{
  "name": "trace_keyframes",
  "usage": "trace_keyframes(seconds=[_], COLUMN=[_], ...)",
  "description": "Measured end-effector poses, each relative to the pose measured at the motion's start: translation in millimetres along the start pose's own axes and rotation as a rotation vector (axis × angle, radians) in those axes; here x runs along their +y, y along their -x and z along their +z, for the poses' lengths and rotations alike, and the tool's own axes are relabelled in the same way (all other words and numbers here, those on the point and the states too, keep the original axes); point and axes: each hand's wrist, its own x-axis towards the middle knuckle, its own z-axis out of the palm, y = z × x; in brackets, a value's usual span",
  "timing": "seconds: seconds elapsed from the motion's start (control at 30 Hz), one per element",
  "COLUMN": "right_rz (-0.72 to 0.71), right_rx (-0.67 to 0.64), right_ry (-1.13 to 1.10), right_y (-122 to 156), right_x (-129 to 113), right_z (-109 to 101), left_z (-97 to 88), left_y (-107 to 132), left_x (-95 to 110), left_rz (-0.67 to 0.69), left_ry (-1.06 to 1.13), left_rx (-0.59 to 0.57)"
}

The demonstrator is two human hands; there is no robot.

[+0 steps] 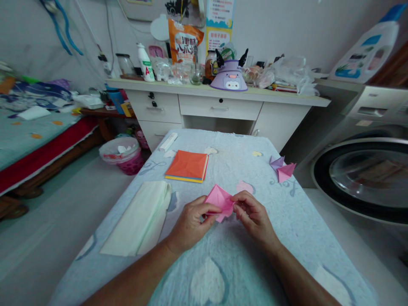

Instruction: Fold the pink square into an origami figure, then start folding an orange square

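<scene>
A pink origami paper, partly folded with a peak at its top, is held just above the cloth between both hands. My left hand pinches its left side between thumb and fingers. At the right edge, my right hand grips the paper with thumb and fingertips. A stack of square origami paper, orange on top, lies beyond my left hand. Farther right rest two folded paper pieces, one purple and one pink.
A folded pale green cloth or sheet lies left on the covered table. A small white box sits at the far left corner. Beyond stands a cluttered white desk; a bin is on the floor, a washing machine at right.
</scene>
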Motion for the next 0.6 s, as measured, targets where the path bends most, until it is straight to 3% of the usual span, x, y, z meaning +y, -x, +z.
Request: trace_keyframes(seconds=[0.2,0.6], right_rz=[0.028,-0.069], right_rx=[0.075,0.044], right_ry=[-0.066,0.094], right_y=[2.3,1.4], right_x=[1.5,-1.5], right_z=[4.8,5.4], left_z=[-0.9,0.0], left_y=[0.6,1.0], left_x=[0.0,0.1], left_rz=[0.004,-0.005], left_ry=[-0.011,0.002], left_rx=[-0.014,-0.015])
